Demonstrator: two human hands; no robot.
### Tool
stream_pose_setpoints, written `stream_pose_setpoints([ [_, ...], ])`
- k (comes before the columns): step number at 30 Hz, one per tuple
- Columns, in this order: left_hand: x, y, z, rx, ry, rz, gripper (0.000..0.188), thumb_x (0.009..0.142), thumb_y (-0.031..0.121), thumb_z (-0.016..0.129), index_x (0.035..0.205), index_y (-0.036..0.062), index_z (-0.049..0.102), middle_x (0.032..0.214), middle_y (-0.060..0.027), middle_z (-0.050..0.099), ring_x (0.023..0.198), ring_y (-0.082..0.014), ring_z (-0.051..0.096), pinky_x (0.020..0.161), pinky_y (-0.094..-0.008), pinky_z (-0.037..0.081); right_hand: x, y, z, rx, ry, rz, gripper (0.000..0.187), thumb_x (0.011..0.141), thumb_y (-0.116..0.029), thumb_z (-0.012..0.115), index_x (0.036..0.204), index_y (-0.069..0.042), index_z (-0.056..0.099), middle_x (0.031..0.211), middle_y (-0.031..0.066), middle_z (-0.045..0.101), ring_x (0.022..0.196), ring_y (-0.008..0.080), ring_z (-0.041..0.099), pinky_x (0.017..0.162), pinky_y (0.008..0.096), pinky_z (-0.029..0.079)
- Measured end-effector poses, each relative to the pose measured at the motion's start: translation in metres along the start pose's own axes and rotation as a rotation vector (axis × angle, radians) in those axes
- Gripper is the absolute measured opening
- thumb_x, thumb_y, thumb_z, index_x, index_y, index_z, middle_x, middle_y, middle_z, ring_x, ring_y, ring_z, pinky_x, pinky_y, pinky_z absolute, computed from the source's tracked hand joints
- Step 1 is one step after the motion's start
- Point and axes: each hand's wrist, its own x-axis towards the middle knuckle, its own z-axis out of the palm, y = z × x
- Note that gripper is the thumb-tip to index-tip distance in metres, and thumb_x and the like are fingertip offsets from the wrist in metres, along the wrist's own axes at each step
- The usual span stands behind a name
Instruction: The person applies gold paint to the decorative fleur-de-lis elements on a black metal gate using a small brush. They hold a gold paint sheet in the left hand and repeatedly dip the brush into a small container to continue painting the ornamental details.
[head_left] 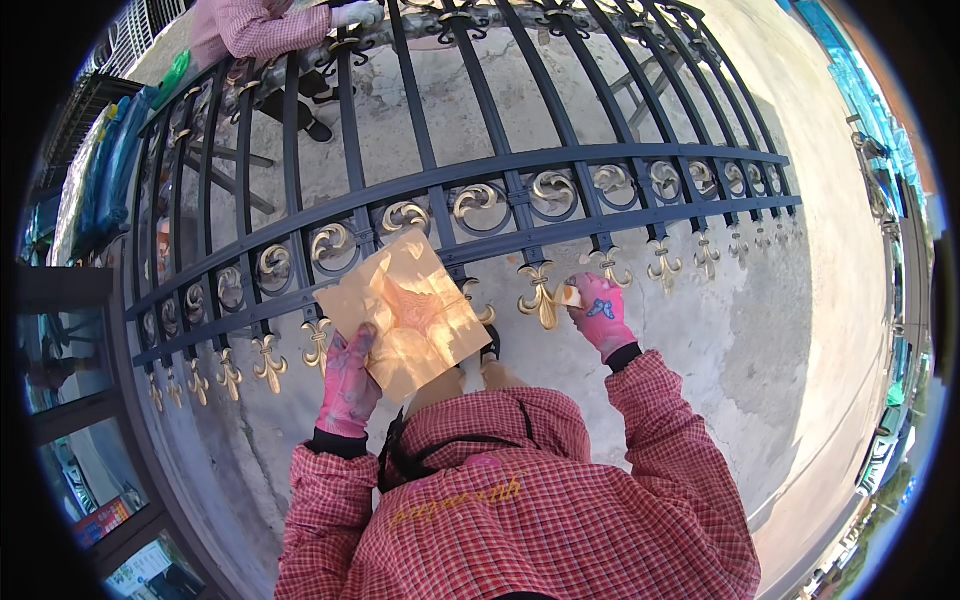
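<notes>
My pink-gloved right hand (603, 313) pinches a small pale piece (570, 296) just right of a gold fleur-de-lis metal finial (539, 298).
My pink-gloved left hand (350, 378) clasps a square tan sheet (408, 315); the dark-blue metal railing (520, 162) stretches farther off.

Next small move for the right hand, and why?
I'd probably ease the right hand's small pale piece slightly left onto the gold finial: it looks stained and sits close beside it, contact unclear. The left hand holds the tan sheet apart.

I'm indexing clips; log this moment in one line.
left hand: holding tan sheet | right hand: holding small pale item beside gold finial | fence: dark bars
</notes>
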Motion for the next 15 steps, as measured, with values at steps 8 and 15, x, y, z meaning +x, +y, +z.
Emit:
stream_pose_setpoints([
  [8,-0.001,-0.001,0.001,0.026,0.017,0.01,0.036,0.091,0.01,0.05,0.126,0.0026,0.043,0.116,-0.0095,0.054,0.105,-0.0235,0.057,0.087,-0.037,0.051,0.003,0.01,-0.001,0.011,-0.095,0.051,0.044,0.063,-0.016,0.074,0.103,-0.012,0.056,0.101,0.0096,0.06,0.096,0.0296,0.056,0.084,0.0394,0.04],
  [15,-0.008,0.0,0.004,0.017,0.052,0.015,0.037,0.091,0.009,0.05,0.127,0.0032,0.042,0.118,-0.0087,0.054,0.106,-0.0227,0.056,0.088,-0.0365,0.05,-0.004,-0.033,0.012,0.039,-0.098,-0.047,0.043,0.064,-0.019,0.073,0.103,-0.012,0.056,0.099,0.0091,0.06,0.096,0.0295,0.056,0.086,0.0407,0.038],
])
